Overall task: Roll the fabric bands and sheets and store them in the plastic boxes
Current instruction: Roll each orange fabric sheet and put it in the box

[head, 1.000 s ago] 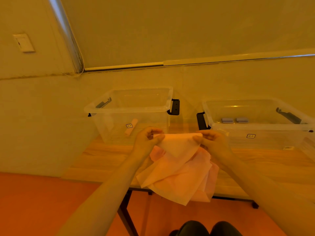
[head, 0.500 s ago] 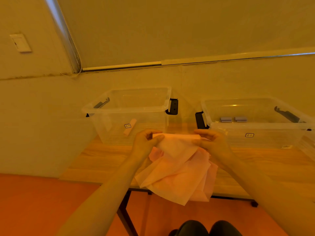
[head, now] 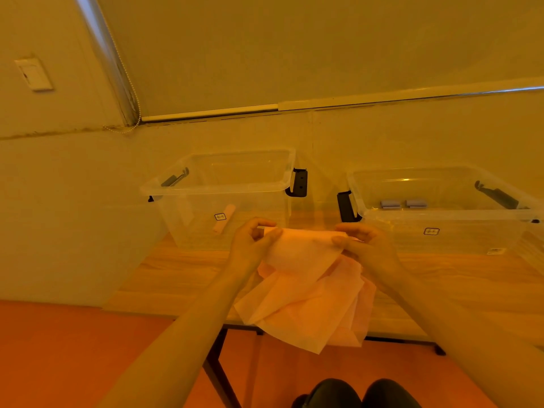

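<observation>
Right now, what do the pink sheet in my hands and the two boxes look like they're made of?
Pink sheet: thin matte fabric, possibly nonwoven; it drapes limply in soft folds. Left box and right box: clear glossy plastic; contents show through, rims catch light.

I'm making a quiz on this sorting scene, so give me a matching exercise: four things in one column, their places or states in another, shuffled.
Things:
1. pink sheet
2. pink roll
3. grey rolls
4. wall switch

Places or states:
A. inside the right box
B. on the wall, upper left
C. held by the left hand and right hand
D. inside the left box

Pairs: 1-C, 2-D, 3-A, 4-B
</observation>
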